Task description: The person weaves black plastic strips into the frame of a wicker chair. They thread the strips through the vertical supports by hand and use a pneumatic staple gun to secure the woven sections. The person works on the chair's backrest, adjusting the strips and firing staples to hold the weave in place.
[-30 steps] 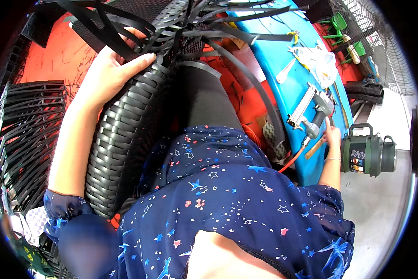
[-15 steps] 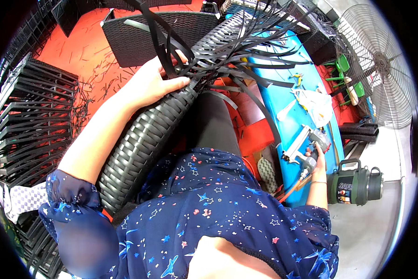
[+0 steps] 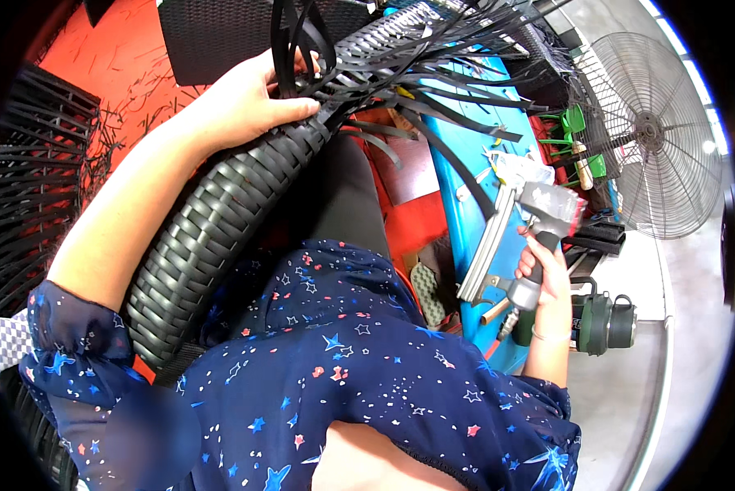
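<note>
Your right hand (image 3: 550,274) now has the grey staple gun (image 3: 547,209) in its hold. One second ago the tool was lying on the blue worktop (image 3: 451,186) and your fingers were only reaching it. Now they are closed around the grip, and the tool appears lifted above the worktop, at the right side. If a finger rests on the trigger, I cannot tell.

Your left hand (image 3: 257,102) stays in the same grasp: the thumb presses on the woven black piece (image 3: 224,221), and the fingers bend over its far left side, partly hidden by the loose black strips (image 3: 367,86). This piece lies on the left, slanting from near your left sleeve (image 3: 69,327) to the far middle, and the strips spread out from there toward the right.

For the work, I judge this means both hands are occupied: left steadies the piece, right carries the tool, and the two remain well apart.
</note>
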`<state>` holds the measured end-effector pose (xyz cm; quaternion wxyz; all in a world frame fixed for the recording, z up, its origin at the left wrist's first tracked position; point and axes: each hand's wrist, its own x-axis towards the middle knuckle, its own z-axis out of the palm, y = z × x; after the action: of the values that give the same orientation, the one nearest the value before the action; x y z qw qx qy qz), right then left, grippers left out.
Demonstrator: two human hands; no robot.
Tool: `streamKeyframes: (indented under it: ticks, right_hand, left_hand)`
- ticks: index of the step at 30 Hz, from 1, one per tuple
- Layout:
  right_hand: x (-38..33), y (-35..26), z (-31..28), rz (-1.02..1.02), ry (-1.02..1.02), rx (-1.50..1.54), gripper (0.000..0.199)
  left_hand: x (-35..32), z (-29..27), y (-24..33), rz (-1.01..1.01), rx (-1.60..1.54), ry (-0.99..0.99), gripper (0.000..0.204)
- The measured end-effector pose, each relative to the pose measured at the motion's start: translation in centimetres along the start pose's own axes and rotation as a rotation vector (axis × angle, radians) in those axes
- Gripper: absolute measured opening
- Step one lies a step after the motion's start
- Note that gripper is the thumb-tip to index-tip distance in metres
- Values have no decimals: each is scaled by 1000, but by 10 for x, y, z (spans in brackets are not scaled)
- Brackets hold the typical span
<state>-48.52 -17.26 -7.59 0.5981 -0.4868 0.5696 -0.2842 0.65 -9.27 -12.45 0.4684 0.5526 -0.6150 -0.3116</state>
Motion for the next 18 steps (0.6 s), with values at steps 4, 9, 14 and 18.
streamKeyframes:
  ticks: [4, 9, 14, 18]
  right_hand:
    - [-59, -64, 87, -214, -247, -188, 36]
    - [-68, -118, 155, -295, -468, -587, 19]
    - [-43, -141, 199, -321, -561, -740, 30]
    - [-22, -153, 210, -279, -589, -873, 38]
  left_hand:
    - [1, 1, 0, 13, 56, -4, 40]
    - [6, 3, -13, 44, -53, -43, 40]
    - [5, 5, -8, -16, 58, -26, 50]
    - [2, 6, 0, -1, 86, -2, 54]
